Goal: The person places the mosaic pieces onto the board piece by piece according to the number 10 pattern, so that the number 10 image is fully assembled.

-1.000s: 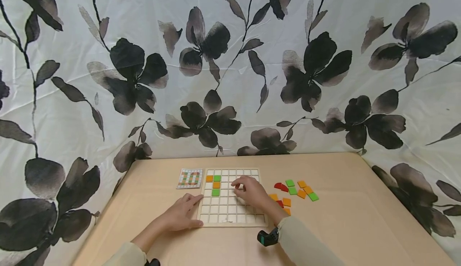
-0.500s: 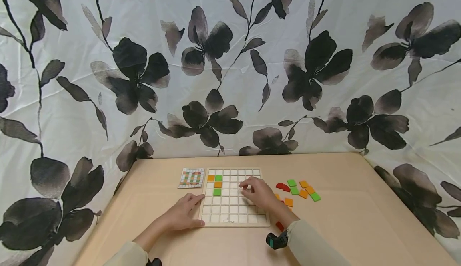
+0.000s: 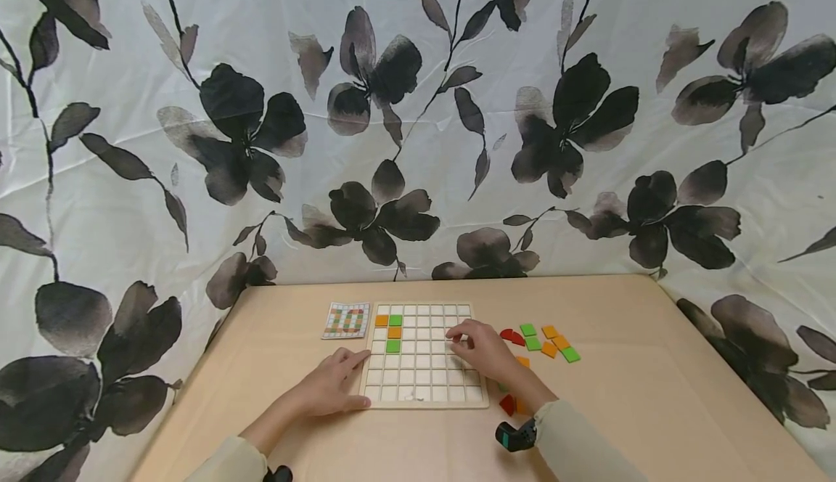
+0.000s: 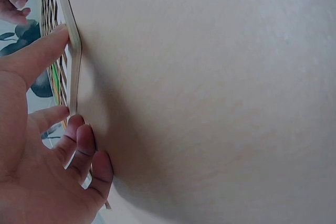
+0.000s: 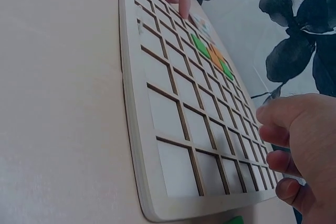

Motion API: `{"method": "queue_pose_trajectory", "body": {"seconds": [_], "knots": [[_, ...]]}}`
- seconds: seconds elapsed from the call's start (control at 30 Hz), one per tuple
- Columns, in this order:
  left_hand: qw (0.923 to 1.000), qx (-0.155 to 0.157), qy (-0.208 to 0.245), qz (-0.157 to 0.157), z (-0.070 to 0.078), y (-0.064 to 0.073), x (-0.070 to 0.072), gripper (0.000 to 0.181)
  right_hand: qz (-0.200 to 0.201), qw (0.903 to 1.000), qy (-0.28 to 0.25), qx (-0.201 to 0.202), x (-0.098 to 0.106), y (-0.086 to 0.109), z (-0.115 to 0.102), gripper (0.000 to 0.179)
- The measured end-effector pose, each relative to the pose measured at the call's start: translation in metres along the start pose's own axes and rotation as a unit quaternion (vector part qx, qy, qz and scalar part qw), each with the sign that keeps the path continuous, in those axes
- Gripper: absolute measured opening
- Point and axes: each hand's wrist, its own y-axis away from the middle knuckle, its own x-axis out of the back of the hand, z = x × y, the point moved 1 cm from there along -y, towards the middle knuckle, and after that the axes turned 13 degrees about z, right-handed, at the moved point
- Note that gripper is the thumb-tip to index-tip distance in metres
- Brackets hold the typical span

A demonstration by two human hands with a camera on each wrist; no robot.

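Note:
A pale wooden grid board [image 3: 427, 405] lies on the table. Two orange and two green square tiles fill cells near its upper left, among them a lower green tile [image 3: 393, 346]. My left hand [image 3: 329, 387] rests at the board's left edge, thumb at the near corner and index finger farther up; the left wrist view shows both tips touching the frame. Over the board's right side hovers my right hand [image 3: 483, 348], fingers loosely curled. In the right wrist view I see nothing held between the right hand's thumb [image 5: 273, 111] and fingers.
A small card [image 3: 346, 321] printed with a coloured grid lies left of the board. Loose green, orange and red pieces, including a green tile [image 3: 571, 354] and a red piece [image 3: 507, 404], lie to the right, partly behind my right forearm. A floral cloth [image 3: 483, 177] hangs behind the table.
My right hand has moved rightward across the board, from its middle columns toward its right edge and the loose pieces. The left hand and the tiles on the board stay put.

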Motion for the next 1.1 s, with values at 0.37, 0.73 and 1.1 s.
{"method": "queue_pose_trajectory", "body": {"seconds": [0.37, 0.73, 1.1], "knots": [[1.0, 0.004, -0.002, -0.004, 0.001, 0.001, 0.002, 0.086, 0.01, 0.9993, 0.018, -0.032, 0.01, 0.005, 0.008, 0.02], [0.9999, -0.006, -0.009, -0.001, -0.003, -0.001, -0.002, 0.087, 0.022, 0.9992, 0.013, -0.032, 0.022, 0.012, 0.02, 0.019], [0.9999, -0.005, -0.01, -0.002, -0.003, -0.001, -0.003, 0.087, 0.02, 0.999, 0.016, -0.037, 0.032, 0.019, 0.036, 0.022]]}}
